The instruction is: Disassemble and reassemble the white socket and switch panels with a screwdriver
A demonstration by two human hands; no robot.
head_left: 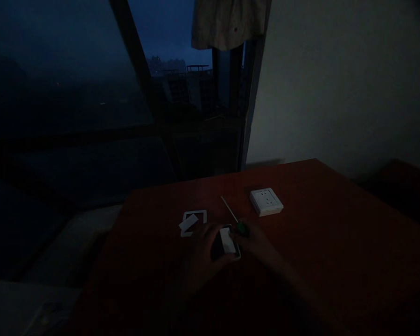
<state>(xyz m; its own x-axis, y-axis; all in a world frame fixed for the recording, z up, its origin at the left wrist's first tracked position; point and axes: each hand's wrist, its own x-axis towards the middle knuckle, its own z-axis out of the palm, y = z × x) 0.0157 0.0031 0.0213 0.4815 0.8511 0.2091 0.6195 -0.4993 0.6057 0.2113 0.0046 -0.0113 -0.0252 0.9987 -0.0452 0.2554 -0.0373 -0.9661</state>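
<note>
In dim light my left hand (206, 254) curls around a small switch or socket unit (227, 240), a pale piece set in a dark frame with a white edge. Its fingers grip the unit's left side and lower edge. My right hand (254, 240) is closed around the green handle of a screwdriver (230, 209), whose long shaft points up and to the left, away from the unit. The right fingers also reach the unit's right edge. Left of the hands lies a white square frame (205, 217) with a white rectangular strip (188, 222) across it.
A white wall socket on its box (266, 202) sits to the right on the reddish-brown table (318, 224). Behind the table stand a dark window (182, 93) with a short curtain (229, 23) and a pale wall (336, 84).
</note>
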